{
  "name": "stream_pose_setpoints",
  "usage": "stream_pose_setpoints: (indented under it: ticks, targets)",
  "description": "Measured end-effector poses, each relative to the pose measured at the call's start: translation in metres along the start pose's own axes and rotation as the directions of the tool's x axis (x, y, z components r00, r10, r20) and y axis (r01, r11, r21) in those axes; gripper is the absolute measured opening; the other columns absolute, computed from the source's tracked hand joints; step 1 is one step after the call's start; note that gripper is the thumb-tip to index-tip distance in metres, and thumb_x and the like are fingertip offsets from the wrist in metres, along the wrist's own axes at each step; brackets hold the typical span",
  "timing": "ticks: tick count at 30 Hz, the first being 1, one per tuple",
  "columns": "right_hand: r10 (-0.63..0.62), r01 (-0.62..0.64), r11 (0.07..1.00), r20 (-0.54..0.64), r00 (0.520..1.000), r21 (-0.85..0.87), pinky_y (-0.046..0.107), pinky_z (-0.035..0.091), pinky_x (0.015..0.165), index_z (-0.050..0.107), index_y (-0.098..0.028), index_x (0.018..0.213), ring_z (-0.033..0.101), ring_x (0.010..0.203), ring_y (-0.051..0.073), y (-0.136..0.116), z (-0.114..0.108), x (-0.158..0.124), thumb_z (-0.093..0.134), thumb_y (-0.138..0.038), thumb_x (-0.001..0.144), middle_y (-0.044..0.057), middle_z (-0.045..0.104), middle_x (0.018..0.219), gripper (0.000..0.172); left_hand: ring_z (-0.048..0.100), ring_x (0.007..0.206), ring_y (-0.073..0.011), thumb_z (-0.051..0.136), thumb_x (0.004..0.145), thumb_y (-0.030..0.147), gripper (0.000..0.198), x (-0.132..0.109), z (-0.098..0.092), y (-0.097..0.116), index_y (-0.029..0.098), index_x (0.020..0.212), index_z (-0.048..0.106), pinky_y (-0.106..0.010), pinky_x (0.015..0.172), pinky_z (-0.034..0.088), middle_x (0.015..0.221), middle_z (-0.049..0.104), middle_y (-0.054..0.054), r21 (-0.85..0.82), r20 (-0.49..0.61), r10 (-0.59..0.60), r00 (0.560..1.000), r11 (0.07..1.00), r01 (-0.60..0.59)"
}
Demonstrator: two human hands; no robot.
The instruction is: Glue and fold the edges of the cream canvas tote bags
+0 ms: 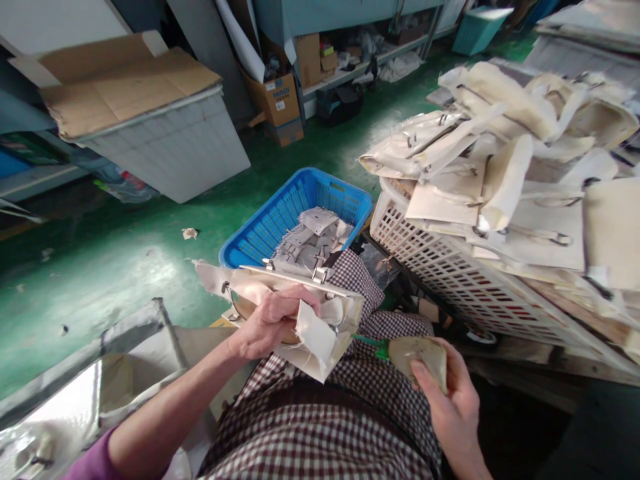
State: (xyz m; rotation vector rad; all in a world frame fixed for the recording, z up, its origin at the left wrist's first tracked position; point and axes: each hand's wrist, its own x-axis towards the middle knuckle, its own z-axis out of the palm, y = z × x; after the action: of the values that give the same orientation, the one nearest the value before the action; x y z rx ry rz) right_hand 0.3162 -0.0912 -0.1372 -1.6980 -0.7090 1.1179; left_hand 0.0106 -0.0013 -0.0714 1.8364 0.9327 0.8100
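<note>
My left hand (277,320) is closed around a cream bag-like piece (320,367) with metal fittings along its upper edge. A loose cream flap or strap end (316,331) sticks out by my fingers. In my right hand (445,393) is a beige, rounded tool (417,357) with a green collar and a thin green stem. The stem points left and its tip reaches the right edge of the cream piece; whether it touches cannot be told. My thumb presses on the tool's near face. Both hands are above my checked apron (310,433).
A blue basket (240,240) with pale flat pieces stands just ahead. At right, a white crate (430,267) carries a heap of similar cream bags (505,147). A grey-lined container (150,340) is at lower left. A cardboard-topped bin (175,140) stands farther back.
</note>
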Motion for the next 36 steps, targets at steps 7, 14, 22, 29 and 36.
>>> stream_pose_setpoints:
  ticks: [7, 14, 22, 29, 36]
  targets:
    - [-0.057, 0.056, 0.998, -0.021, 0.998, -0.02, 0.034, 0.057, 0.074, 0.058, -0.025, 0.115, 0.065, 0.091, 0.024, 0.008, -0.001, 0.006, 0.083, -0.051, 0.068, 0.005, 0.066, 0.106, 0.059, 0.059, 0.081, -0.0195, 0.046, 0.097, 0.059, 0.055, 0.002, -0.001, 0.004, 0.012, 0.081, 0.069, -0.029, 0.076, 0.046, 0.088, 0.068, -0.01, -0.005, -0.001, -0.049, 0.999, 0.999, 0.049]
    - [-0.247, 0.257, 0.959, 0.095, 0.964, -0.117, 0.038, 0.055, 0.087, 0.057, -0.026, 0.119, 0.061, 0.102, 0.025, 0.018, -0.006, 0.011, 0.08, -0.043, 0.075, 0.006, 0.06, 0.115, 0.052, 0.059, 0.081, -0.0198, 0.052, 0.098, 0.046, 0.042, 0.002, -0.001, 0.002, 0.013, 0.08, 0.069, -0.031, 0.077, 0.046, 0.088, 0.069, -0.01, -0.002, -0.015, -0.031, 0.999, 1.0, 0.031]
    - [0.073, -0.099, 0.953, 0.101, 0.992, 0.287, 0.024, 0.045, 0.045, 0.066, -0.023, 0.1, 0.054, 0.062, 0.015, 0.006, -0.023, 0.016, 0.082, -0.04, 0.07, 0.001, 0.063, 0.082, 0.038, 0.061, 0.08, -0.0198, 0.054, 0.095, 0.053, 0.046, 0.006, -0.002, 0.0, 0.012, 0.081, 0.069, -0.03, 0.075, 0.047, 0.091, 0.068, -0.011, -0.032, -0.049, -0.076, 0.996, 0.997, 0.074]
    - [0.33, -0.382, 0.521, 0.232, 0.915, 0.763, 0.016, 0.038, 0.038, 0.068, -0.017, 0.102, 0.039, 0.048, 0.005, -0.013, -0.012, 0.016, 0.078, -0.043, 0.073, 0.005, 0.066, 0.087, 0.04, 0.061, 0.106, -0.0222, 0.057, 0.096, 0.029, 0.021, 0.02, -0.003, -0.008, 0.016, 0.087, 0.069, -0.035, 0.095, 0.05, 0.117, 0.062, -0.01, 0.232, -0.193, 0.002, 0.981, 0.972, 0.044]
    - [0.217, -0.342, 0.423, 0.272, 0.937, 0.839, 0.014, 0.037, 0.04, 0.069, -0.016, 0.105, 0.032, 0.048, 0.003, -0.021, 0.001, 0.007, 0.06, -0.055, 0.088, 0.007, 0.066, 0.094, 0.044, 0.051, 0.118, -0.0281, 0.059, 0.095, 0.031, 0.017, 0.038, 0.008, -0.002, 0.021, 0.089, 0.07, -0.035, 0.081, 0.053, 0.131, 0.053, -0.01, 0.843, -0.159, 0.027, 0.987, 0.524, 0.122]
